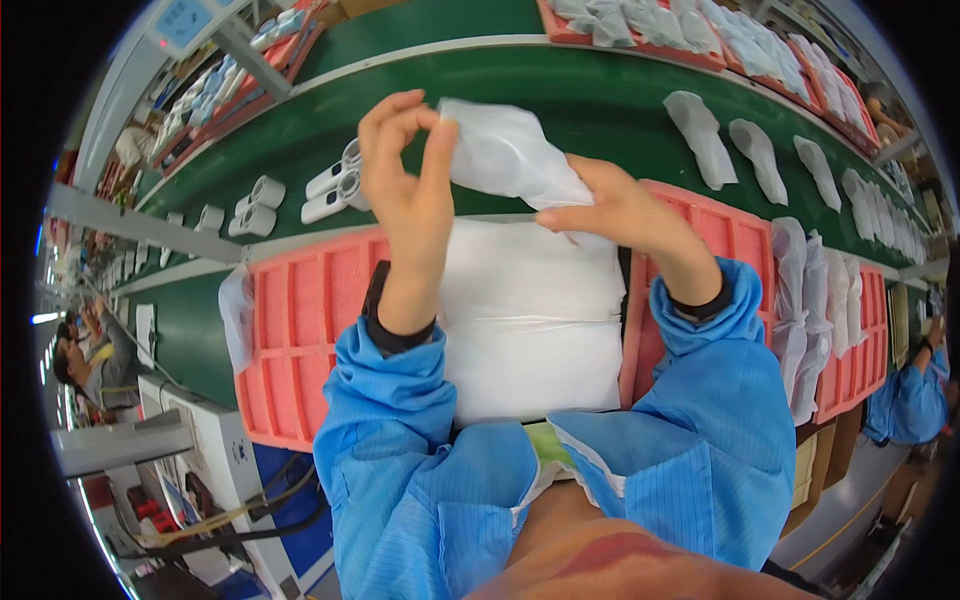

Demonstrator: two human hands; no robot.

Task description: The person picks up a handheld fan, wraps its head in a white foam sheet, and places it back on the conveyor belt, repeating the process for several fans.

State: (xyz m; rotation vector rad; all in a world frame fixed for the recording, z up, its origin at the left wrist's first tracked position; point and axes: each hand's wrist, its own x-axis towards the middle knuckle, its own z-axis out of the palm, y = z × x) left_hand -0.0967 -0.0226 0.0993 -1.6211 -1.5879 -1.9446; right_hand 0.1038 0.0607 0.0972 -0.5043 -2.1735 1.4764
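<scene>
A white translucent bag, its contents not clearly visible, is held up in front of me over the near edge of the green belt. My right hand grips its right, narrower end between thumb and fingers. At the wider left end, my left hand pinches the bag's edge between thumb and forefinger, the other fingers curled upward. Below both hands lies a stack of flat white bags in two rows, between two pink trays. White double-ring parts stand on the belt just left of my left hand.
The left pink tray has a bag over its outer edge; the right pink tray borders wrapped pieces. More wrapped pieces lie along the green belt. Filled trays line the far side. Other people sit at both sides.
</scene>
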